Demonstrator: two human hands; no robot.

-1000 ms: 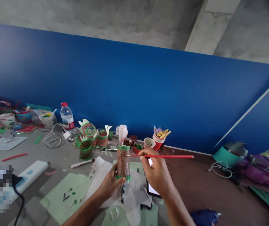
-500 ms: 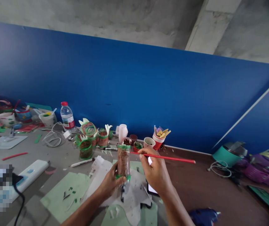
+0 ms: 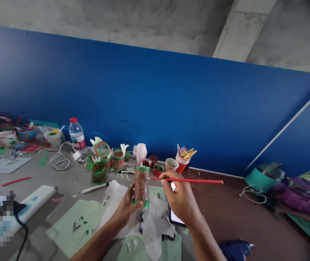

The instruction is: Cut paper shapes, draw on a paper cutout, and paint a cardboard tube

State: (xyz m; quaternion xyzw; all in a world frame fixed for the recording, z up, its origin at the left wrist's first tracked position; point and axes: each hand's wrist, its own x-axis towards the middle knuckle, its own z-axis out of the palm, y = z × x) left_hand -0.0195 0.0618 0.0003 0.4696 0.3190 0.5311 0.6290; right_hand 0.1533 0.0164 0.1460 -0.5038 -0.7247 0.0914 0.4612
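Observation:
A clear cylinder (image 3: 141,184) painted brown, with green at its top and bottom edges, stands upright in my left hand (image 3: 129,204), whose fingers wrap round its lower part. My right hand (image 3: 175,192) pinches a long red paintbrush (image 3: 198,181) near its front. The brush lies almost level, and its tip touches the upper right side of the cylinder. Under both hands are crumpled white paper (image 3: 152,232) and light green sheets (image 3: 75,223). A phone (image 3: 177,218) lies partly hidden beneath my right hand.
Behind stand painted jars (image 3: 99,173), a water bottle (image 3: 77,136), small paint cups (image 3: 159,169) and a red cup of yellow cutlery (image 3: 182,163). A power strip (image 3: 39,199) lies left. At the right are a teal pot (image 3: 260,179) and a blue glue gun (image 3: 235,250).
The brush tip has come from behind the cylinder's top to its upper right side. The cylinder has tilted slightly, and my left thumb has shifted a little.

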